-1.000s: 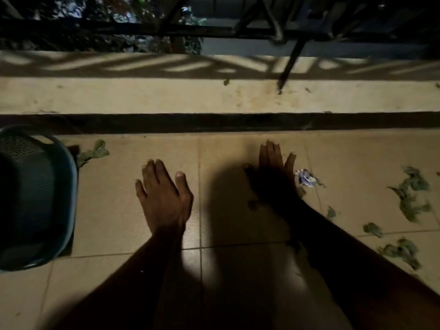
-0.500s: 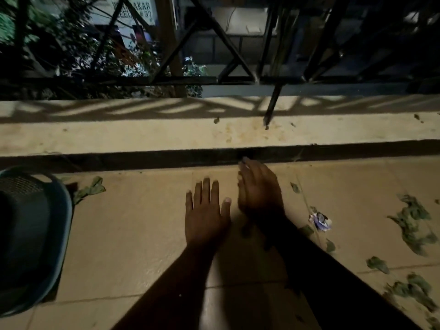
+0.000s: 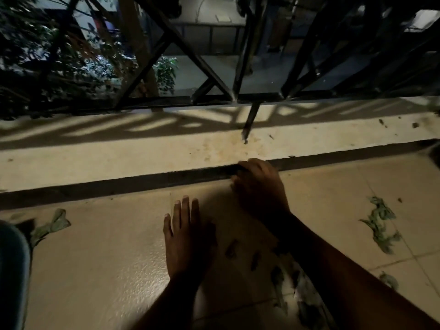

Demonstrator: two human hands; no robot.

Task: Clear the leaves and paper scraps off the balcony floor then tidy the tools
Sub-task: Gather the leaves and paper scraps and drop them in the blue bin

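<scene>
Judging by the floor [image 3: 107, 258], you had most of the clearing left: leaves [image 3: 378, 226] lay at 4 o'clock from your right hand [image 3: 259, 189], with more at its 6 o'clock. Your left hand [image 3: 188, 236] pressed flat, its fingers straight. The right fingers bent at the gutter [image 3: 142, 181], and I could not tell whether they held anything.

One left hand [image 3: 188, 236], one right hand [image 3: 259, 189], one blue basket [image 3: 12, 270], one metal railing [image 3: 214, 101] and at least six leaf clumps [image 3: 378, 225].

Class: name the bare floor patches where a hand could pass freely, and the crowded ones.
Bare tile lies between the leaf by the basket and the left hand. Crowded: scraps beside the right forearm, leaf clump further right.
</scene>
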